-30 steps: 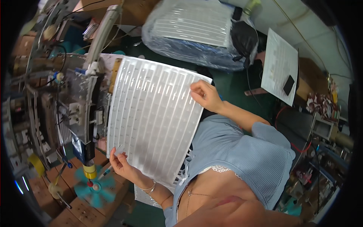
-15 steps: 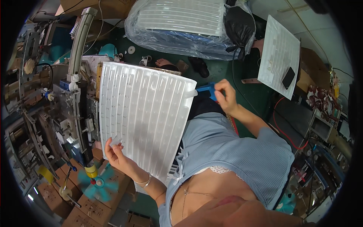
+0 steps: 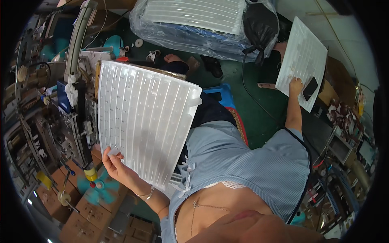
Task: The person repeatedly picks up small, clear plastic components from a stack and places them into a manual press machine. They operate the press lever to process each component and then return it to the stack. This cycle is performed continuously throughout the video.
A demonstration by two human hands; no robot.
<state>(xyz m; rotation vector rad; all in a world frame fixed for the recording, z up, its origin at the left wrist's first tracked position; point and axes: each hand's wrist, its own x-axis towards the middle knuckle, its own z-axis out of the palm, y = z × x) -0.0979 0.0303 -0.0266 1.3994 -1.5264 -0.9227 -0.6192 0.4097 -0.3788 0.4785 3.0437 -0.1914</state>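
Left hand (image 3: 117, 164) pinches the lower left edge of a white ribbed plastic tray (image 3: 144, 121), thumb on the front face, fingers curled behind it. The tray is held tilted over the person's lap, its top end near a machine (image 3: 77, 101) on the left. A bracelet (image 3: 146, 193) sits on the left wrist.

Right hand (image 3: 296, 86) is stretched far out to the right, resting against a second white tray (image 3: 302, 56) that stands beyond it; the fingers look folded onto the tray's face, but at this size I cannot tell if they grip it or just touch. A dark phone-like object (image 3: 310, 88) lies on that tray just beside the hand.

Behind, a stack of similar trays wrapped in clear plastic (image 3: 194, 24) sits on the green floor (image 3: 259, 117). A blue stool (image 3: 221, 93) shows past the tray's right corner. A teal fan (image 3: 97, 186) and cardboard boxes (image 3: 85, 214) are at lower left.
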